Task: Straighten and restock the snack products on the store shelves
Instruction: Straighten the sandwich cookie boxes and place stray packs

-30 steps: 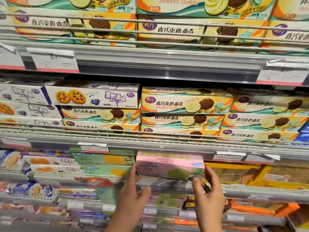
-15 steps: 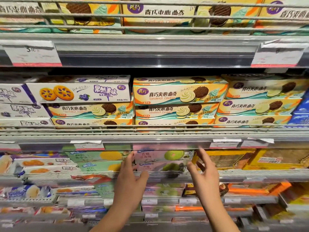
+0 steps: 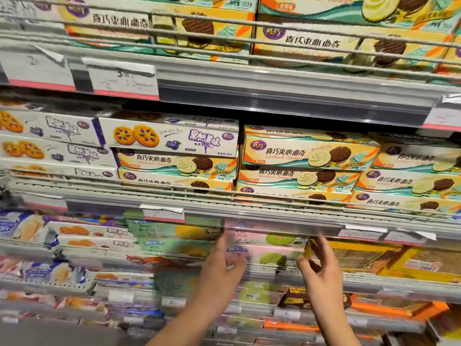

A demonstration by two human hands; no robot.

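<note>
1. Pink box (image 3: pixel 262 255): a flat carton with a green biscuit printed on its face. It lies on the third shelf (image 3: pixel 361 278) from the top, at centre, under a second pink box (image 3: pixel 264 238). It sits between the green boxes (image 3: pixel 174 236) on the left and the yellow tray pack (image 3: pixel 349 258) on the right.
2. Handling, judged from appearance: thin cardboard, light, stiff along its length but easily dented at the corners. The biscuits inside are likely brittle. The printed face looks smooth and may slip under a pinch.
3. Best hold, as a judgement: the two short ends, one per hand, pressing flat rather than squeezing the long faces.
4. Left hand (image 3: pixel 222 268): fingers spread and raised against the left end of the pink stack. It appears to press or steady, not to clasp; motion blur hides the exact contact.
5. Right hand (image 3: pixel 321 268): thumb and fingers parted in a loose curve at the right end of the pink box. Whether the fingertips touch the carton or the yellow tray pack cannot be told.
6. Change from one second ago: the pink box was then held in front of the shelf edge, gripped at both ends. It now lies inside the shelf behind the wire rail (image 3: pixel 274 268), and both hands have opened.
7. Change from half a second ago: the hands sit at much the same ends of the stack, while the view has tilted and shifted.
</note>
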